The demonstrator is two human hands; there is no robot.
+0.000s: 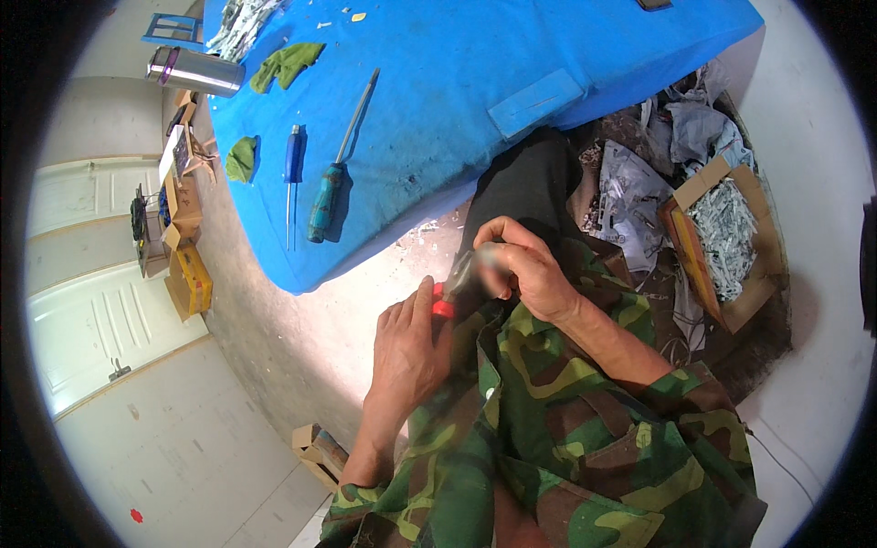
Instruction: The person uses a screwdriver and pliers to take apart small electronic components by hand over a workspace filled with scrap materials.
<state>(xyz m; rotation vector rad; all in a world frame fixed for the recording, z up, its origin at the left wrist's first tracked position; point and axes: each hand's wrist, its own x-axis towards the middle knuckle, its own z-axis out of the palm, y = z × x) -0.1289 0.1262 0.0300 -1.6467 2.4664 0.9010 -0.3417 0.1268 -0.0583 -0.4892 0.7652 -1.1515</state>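
A red-handled tool (445, 301) is gripped in the left hand (406, 352), its blurred tip angled up-right toward a small piece pinched in the right hand (521, 269)

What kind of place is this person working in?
Probably a makeshift workshop for sorting or stripping scrap: two screwdrivers lie on a blue-covered table, a cardboard box of grey scrap pieces sits on the floor, and the left hand grips a red-handled tool.

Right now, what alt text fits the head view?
A person's left hand grips a red-handled tool while the right hand closes around a small blurred object over a camouflage-clad lap. Two screwdrivers lie on a blue table ahead.
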